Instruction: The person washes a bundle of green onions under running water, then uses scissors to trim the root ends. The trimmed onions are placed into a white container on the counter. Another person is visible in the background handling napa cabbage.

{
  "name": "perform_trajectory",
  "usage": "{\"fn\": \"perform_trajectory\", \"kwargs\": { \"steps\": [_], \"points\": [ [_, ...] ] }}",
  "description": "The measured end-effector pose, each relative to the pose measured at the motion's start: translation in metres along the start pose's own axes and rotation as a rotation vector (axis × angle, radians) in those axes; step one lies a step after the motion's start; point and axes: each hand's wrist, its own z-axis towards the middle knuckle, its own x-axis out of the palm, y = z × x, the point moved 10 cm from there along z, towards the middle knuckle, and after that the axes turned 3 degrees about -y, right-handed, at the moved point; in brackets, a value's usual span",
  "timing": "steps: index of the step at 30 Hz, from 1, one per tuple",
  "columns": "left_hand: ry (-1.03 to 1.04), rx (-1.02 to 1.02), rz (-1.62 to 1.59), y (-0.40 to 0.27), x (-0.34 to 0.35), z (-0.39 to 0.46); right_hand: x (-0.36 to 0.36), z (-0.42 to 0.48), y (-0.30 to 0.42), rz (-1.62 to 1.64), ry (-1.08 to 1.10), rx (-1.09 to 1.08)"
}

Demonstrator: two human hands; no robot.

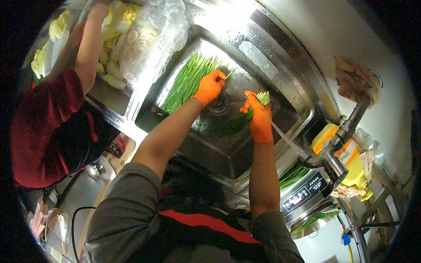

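Observation:
Long green stalks, which look like garlic chives (187,79), lie in a pile in the left part of a stainless steel sink (227,154). At the right edge of this pile is my left hand (210,86) in an orange glove, its fingertips pinched at the pale stalk ends; how many stalks it grips is hard to tell. My right hand (260,115), gloved alike, is closed around a bundle of stalks (263,98), pale cut ends up and green leaves trailing down to the left. A thin stream of water runs from the faucet (304,157) beside my right hand. The drain (219,102) lies between both hands.
At the left, a co-worker's arm (88,49) reaches over a neighbouring basin with cabbage leaves (113,65) and a clear plastic bag (154,42). Yellow bottles (353,164) stand behind the faucet at right. More green stalks (292,174) lie by a scale-like appliance with a control panel (304,194).

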Motion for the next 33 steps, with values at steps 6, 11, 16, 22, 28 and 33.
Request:
{"fn": "perform_trajectory", "kwargs": {
  "steps": [6,11,16,22,28,33],
  "points": [
    [0.370,-0.076,-0.332,-0.080,0.036,-0.079,0.011,-0.009,0.010,-0.137,-0.055,-0.140],
    [0.429,-0.061,-0.163,-0.094,0.024,-0.101,-0.023,-0.020,0.035,-0.062,-0.306,-0.261],
    [0.470,-0.049,-0.161,-0.098,0.020,-0.119,0.019,-0.048,0.030,-0.167,-0.022,-0.168],
    [0.588,-0.343,-0.513,-0.101,0.028,-0.136,-0.003,-0.051,0.040,0.107,-0.092,-0.099],
    [0.644,-0.293,-0.522,-0.105,0.037,-0.141,0.024,-0.058,0.034,-0.117,0.095,-0.102],
    [0.677,0.071,0.241,-0.053,0.035,-0.126,-0.007,-0.047,0.052,0.054,-0.119,-0.039]
  ]
}}
